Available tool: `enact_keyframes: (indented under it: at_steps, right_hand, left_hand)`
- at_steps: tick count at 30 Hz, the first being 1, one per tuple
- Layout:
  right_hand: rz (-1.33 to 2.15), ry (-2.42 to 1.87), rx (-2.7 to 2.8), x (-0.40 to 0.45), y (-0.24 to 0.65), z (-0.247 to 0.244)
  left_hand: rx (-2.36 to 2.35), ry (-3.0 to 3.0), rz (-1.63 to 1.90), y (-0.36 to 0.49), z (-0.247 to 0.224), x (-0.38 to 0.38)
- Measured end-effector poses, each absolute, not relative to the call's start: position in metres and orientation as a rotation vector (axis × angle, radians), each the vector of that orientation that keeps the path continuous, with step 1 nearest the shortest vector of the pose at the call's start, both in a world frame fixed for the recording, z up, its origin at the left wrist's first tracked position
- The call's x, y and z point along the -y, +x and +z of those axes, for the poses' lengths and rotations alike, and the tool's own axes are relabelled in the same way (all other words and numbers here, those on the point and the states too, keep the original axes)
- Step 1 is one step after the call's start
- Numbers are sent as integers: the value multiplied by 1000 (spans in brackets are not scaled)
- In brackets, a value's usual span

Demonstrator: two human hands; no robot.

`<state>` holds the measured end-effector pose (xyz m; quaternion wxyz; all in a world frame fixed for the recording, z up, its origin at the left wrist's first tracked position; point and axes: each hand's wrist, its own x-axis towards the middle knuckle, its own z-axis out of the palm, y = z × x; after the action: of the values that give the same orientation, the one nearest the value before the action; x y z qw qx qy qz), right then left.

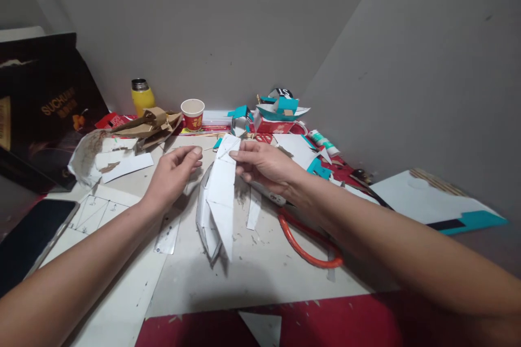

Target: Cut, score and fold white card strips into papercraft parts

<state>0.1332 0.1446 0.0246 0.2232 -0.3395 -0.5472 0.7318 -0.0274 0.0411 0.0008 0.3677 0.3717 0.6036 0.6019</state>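
Observation:
Between the thumb and fingers of my right hand (pixel 262 162) is the upper end of a folded white cardboard piece (pixel 223 179), which has pencil lines and a pointed lower end. It stands upright over the middle of the work board, its lower part spread into angled panels (pixel 207 222). My left hand (pixel 179 171) is just left of the piece, apart from it, thumb pressed to curled fingers; what they hold, if anything, is hidden. Beside the right forearm lie orange-red scissor handles (pixel 311 246). A narrow white strip (pixel 254 209) rests right of the piece, and a clear ruler (pixel 166 233) below my left wrist.
Brown cardboard scraps (pixel 150 124), a red-and-white paper cup (pixel 192 115) and a yellow bottle (pixel 142 98) stand at the back. A teal-and-white paper boat shape (pixel 283 109) sits back right. A phone (pixel 35 238) and black box (pixel 49 103) are left. White-and-teal cardboard (pixel 423 200) lies right.

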Motion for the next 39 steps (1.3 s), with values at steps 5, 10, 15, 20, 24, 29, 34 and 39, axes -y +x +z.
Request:
enact_keyframes:
  at_steps: [5,10,15,20,24,29,34,39]
  right_hand:
    - [1766,-776,1493,-141,131,31]
    - [1588,-613,1423,-141,132,38]
    - [1552,-674,1845,-118,141,38]
    - [1119,-581,1938,-108,146,35]
    - [1049,-554,2019,-106,152,36]
    - [734,-357,2191,-97,161,37]
    - [1033,-697,2064,-104,157,39]
    - [901,-502,2137,-98,163,35]
  left_hand:
    - [-1563,1136,1466,-17,30,-27]
    - [-1329,1061,1220,-10,34,-20]
    - [-1298,1234,1364,-5,27,-17]
    - [-1236,1078,1307,-1,25,-14]
    - [-1229,967,1254,0,25,-14]
    - [-1249,1085,1310,3,25,-15]
    - [-1257,1062,1204,7,29,-12]
    - [-1375,1191,1270,14,29,-6]
